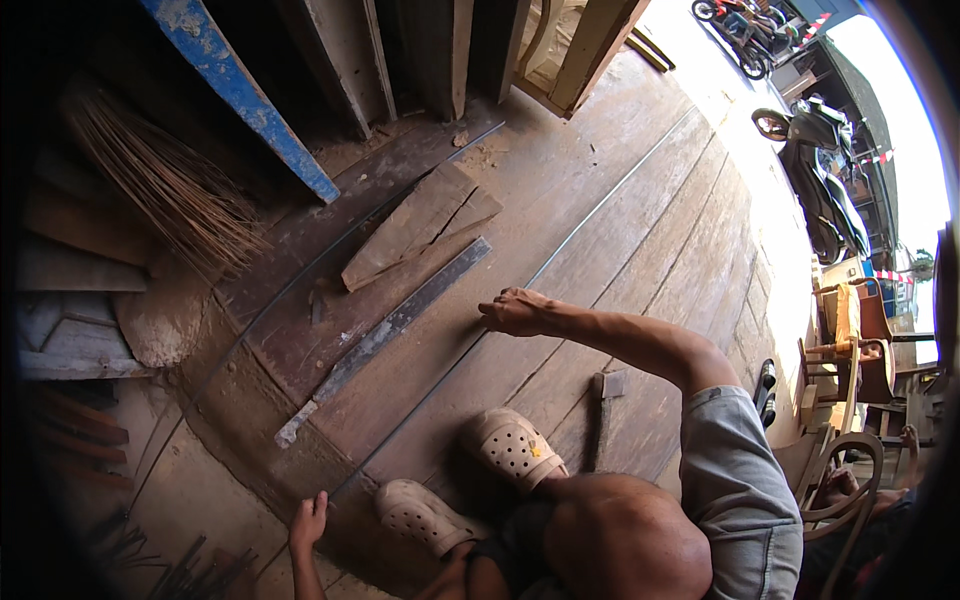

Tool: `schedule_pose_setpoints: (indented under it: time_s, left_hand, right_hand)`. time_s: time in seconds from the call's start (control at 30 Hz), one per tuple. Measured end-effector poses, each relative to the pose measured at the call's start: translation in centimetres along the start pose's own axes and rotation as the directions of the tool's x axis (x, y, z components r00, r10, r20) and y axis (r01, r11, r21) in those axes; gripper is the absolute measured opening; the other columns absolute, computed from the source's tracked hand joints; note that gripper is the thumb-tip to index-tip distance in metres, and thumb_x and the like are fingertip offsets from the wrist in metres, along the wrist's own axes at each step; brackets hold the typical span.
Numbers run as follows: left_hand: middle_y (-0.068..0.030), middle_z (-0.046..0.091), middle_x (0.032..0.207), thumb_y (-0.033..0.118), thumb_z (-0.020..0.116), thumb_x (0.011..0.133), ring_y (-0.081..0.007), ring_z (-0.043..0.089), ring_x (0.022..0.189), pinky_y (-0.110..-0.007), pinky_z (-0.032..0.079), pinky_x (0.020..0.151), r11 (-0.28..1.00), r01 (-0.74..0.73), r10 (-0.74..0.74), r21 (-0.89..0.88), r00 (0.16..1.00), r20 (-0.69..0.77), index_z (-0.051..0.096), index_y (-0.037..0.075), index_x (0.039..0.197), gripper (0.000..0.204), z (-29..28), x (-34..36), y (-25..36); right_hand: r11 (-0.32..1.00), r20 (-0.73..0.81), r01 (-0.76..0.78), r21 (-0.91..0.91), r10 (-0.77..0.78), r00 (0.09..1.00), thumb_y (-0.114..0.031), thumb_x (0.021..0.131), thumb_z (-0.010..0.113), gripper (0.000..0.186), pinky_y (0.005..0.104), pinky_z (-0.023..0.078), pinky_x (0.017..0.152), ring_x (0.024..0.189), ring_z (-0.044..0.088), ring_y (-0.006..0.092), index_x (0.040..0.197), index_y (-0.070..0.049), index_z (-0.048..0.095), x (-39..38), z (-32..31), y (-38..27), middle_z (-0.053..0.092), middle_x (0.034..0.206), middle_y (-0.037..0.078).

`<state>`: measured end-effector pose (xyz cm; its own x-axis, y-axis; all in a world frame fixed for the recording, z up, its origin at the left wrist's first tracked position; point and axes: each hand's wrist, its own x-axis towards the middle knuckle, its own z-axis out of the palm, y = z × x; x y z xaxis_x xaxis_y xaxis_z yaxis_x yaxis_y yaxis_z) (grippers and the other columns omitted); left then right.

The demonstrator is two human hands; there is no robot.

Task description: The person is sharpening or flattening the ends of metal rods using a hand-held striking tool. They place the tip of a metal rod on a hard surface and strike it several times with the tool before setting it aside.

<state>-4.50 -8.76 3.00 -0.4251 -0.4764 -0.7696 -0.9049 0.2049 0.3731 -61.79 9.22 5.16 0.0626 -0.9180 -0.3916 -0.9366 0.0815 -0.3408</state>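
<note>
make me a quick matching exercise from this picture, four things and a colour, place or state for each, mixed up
1. thin rod
2. plank at the upper left
3. clogs
4. right hand

a. beige, with round holes
b. closed on the rod
c. blue, with scuffed paint
d. stretched across the floorboards

Pairs: 1-d, 2-c, 3-a, 4-b

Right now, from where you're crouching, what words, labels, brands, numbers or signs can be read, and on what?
None readable.
Thin rod: no lettering visible.
Blue plank: only pale stains visible.
Scooter: too small and distant to tell.
</note>
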Motion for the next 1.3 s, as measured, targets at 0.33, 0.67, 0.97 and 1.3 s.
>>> schedule_pose_setpoints:
  time_s: [0.33, 0.67, 0.97, 1.3]
  left_hand:
    - [-0.0211, 0.063, 0.066, 0.048, 0.043, 0.099, -0.0407, 0.065, 0.073, -0.045, 0.049, 0.067, 0.988, -0.093, 0.109, -0.124, 0.985, 0.137, 0.065, 0.0, 0.067, 0.062, 0.8, 0.6, 4.6]
    - [-0.0252, 0.06, 0.07, 0.043, 0.059, 0.093, -0.0461, 0.059, 0.069, -0.053, 0.045, 0.058, 0.908, -0.297, 0.394, 0.295, 0.844, -0.363, 0.06, -0.001, 0.077, 0.046, 4.6, 1.2, 0.7]
    - [-0.0242, 0.058, 0.067, 0.045, 0.06, 0.092, -0.046, 0.06, 0.068, -0.052, 0.046, 0.056, 0.934, -0.252, 0.33, 0.254, 0.88, -0.34, 0.057, 0.0, 0.077, 0.048, 7.5, 0.6, -0.6]
    - [-0.0228, 0.059, 0.07, 0.044, 0.061, 0.092, -0.045, 0.059, 0.065, -0.051, 0.044, 0.055, 0.917, -0.259, 0.37, 0.303, 0.833, -0.41, 0.056, 0.0, 0.077, 0.046, 8.2, 0.4, -1.2]
  right_hand:
    - [0.95, -0.138, 0.047, -0.309, -0.094, 0.986, -0.015, 0.093, 0.054, 0.012, 0.0378, 0.053, 0.065, 0.07, 0.063, 0.0222, 0.087, -0.005, 0.056, -3.8, 0.3, -2.3, 0.052, 0.083, 0.007]
    - [0.945, -0.228, 0.043, -0.325, -0.122, 0.966, -0.013, 0.091, 0.057, 0.011, 0.034, 0.053, 0.055, 0.066, 0.06, 0.0199, 0.095, -0.003, 0.056, -5.4, 3.9, -4.9, 0.048, 0.087, 0.009]
    - [0.979, -0.18, -0.154, 0.133, 0.177, 0.968, -0.025, 0.098, 0.05, 0.029, 0.0428, 0.055, 0.071, 0.086, 0.062, 0.0334, 0.114, -0.001, 0.052, -5.5, 6.8, -5.1, 0.055, 0.096, 0.018]
    - [0.992, -0.134, -0.113, 0.064, 0.12, 0.984, -0.017, 0.094, 0.053, 0.035, 0.0416, 0.055, 0.079, 0.098, 0.061, 0.034, 0.125, -0.001, 0.052, -7.0, 6.1, -5.4, 0.056, 0.122, 0.017]
